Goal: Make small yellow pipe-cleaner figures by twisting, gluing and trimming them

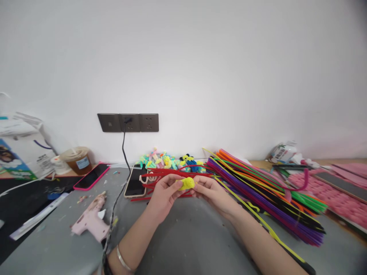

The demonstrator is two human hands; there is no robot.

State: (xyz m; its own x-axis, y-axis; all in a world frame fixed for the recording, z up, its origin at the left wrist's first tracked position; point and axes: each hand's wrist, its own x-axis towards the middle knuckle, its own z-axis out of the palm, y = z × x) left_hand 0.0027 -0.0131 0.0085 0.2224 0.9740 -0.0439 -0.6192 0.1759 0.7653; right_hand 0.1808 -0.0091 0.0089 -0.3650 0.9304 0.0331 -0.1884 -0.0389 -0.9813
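Both of my hands meet over the grey mat and pinch a small coiled yellow pipe cleaner. My left hand grips its left end with closed fingers. My right hand holds its right end. A long yellow tail of the same pipe cleaner runs down past my right forearm. Loose red pipe cleaners lie just behind my hands.
A big fan of coloured pipe cleaners lies to the right. A pink glue gun, two phones, a cup of brown drink, small finished figures and pink foam sheets surround the mat. A wall socket strip has a cable plugged in.
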